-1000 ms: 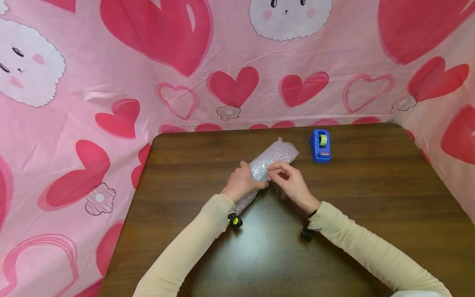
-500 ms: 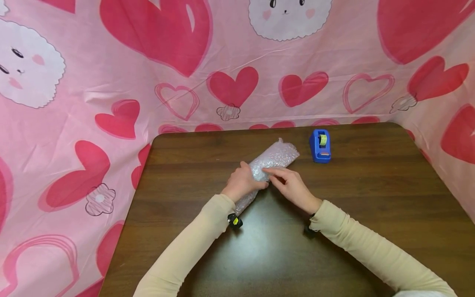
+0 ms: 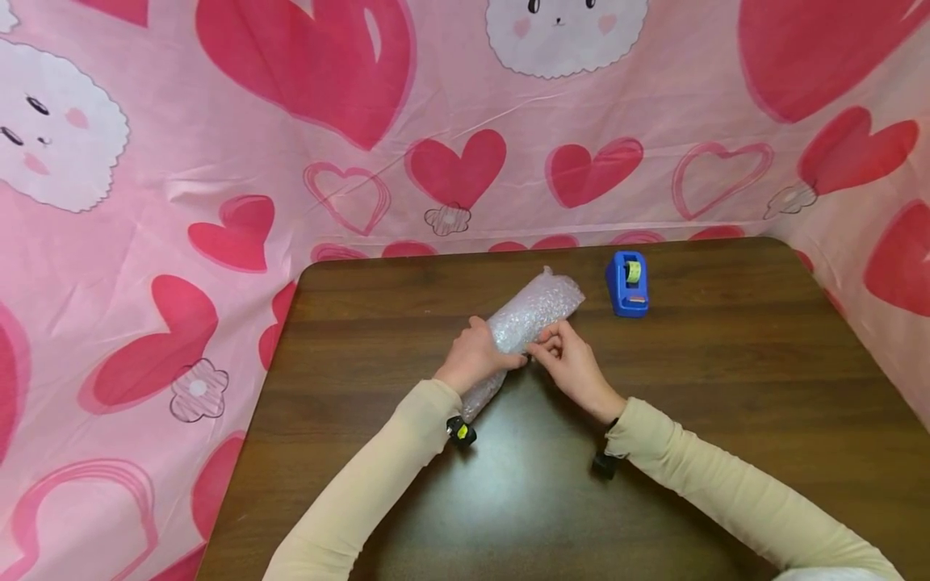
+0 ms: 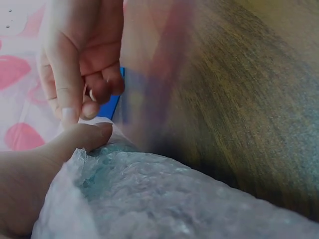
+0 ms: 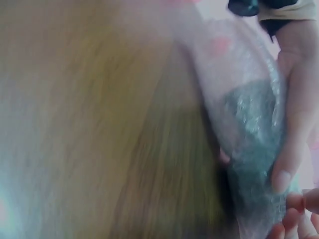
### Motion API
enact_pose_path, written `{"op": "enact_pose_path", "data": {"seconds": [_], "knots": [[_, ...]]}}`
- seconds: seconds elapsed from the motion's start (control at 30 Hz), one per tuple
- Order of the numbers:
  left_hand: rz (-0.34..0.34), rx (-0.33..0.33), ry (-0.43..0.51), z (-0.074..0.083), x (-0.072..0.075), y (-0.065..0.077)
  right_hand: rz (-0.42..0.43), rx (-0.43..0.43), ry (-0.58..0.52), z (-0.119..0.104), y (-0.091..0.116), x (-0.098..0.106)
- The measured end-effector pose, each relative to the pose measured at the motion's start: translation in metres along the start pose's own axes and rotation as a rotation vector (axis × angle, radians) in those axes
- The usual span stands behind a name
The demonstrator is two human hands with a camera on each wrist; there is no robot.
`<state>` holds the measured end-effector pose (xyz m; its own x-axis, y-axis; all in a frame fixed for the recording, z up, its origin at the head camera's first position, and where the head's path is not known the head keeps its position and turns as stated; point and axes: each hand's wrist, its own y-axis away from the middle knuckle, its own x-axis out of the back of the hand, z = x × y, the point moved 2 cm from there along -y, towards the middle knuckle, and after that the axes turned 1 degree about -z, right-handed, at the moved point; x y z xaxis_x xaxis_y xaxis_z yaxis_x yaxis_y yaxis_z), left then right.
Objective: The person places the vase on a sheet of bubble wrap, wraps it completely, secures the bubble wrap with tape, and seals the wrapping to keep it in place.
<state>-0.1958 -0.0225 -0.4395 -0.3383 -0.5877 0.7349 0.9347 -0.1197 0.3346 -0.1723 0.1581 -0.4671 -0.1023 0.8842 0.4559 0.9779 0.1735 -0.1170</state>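
Observation:
A long bundle in clear bubble wrap lies slantwise on the table, with something dark inside it in the right wrist view. My left hand grips the bundle at its middle, thumb along the near side. Close to that thumb, my right hand pinches at the wrap's near edge with thumb and forefinger, its other fingers curled. A loose wrap edge stands up beside the left thumb in the left wrist view. Whether a strip of tape sits between the right fingertips is too small to tell.
A blue tape dispenser with a yellowish roll stands at the back of the brown wooden table, right of the bundle. A pink cloth with hearts hangs behind the table and at both sides.
My right forefinger reached forward onto the wrap half a second ago; now it is drawn back and curled to the thumb at the near edge. The left hand and bundle stay put.

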Motion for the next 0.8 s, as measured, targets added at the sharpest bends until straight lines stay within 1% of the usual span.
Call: {"op": "enact_pose_path", "data": {"seconds": [0.1,0.17,0.23,0.37,0.43,0.63,0.73,0.8], "knots": [[0.002,-0.003,-0.002,-0.001,0.000,-0.001,-0.022,-0.041,-0.116,0.000,0.000,-0.002],[0.004,-0.001,0.000,-0.001,0.001,-0.002,-0.040,-0.058,-0.178,0.000,0.000,-0.003],[0.005,0.003,-0.001,-0.002,0.001,-0.002,-0.051,-0.069,-0.216,0.001,0.000,-0.004],[0.009,0.002,0.001,-0.003,0.002,-0.003,-0.046,-0.087,-0.209,0.004,-0.002,-0.005],[0.011,0.000,-0.002,-0.003,0.003,-0.003,-0.042,-0.094,-0.189,0.005,-0.004,-0.005],[0.005,0.000,0.002,-0.002,0.003,-0.003,-0.053,-0.087,-0.155,0.009,-0.007,-0.008],[0.001,0.002,0.011,-0.001,0.003,-0.003,-0.049,-0.097,-0.172,0.011,-0.008,-0.011],[-0.002,0.008,0.015,-0.002,0.002,-0.003,-0.052,-0.115,-0.203,0.011,-0.008,-0.013]]}}
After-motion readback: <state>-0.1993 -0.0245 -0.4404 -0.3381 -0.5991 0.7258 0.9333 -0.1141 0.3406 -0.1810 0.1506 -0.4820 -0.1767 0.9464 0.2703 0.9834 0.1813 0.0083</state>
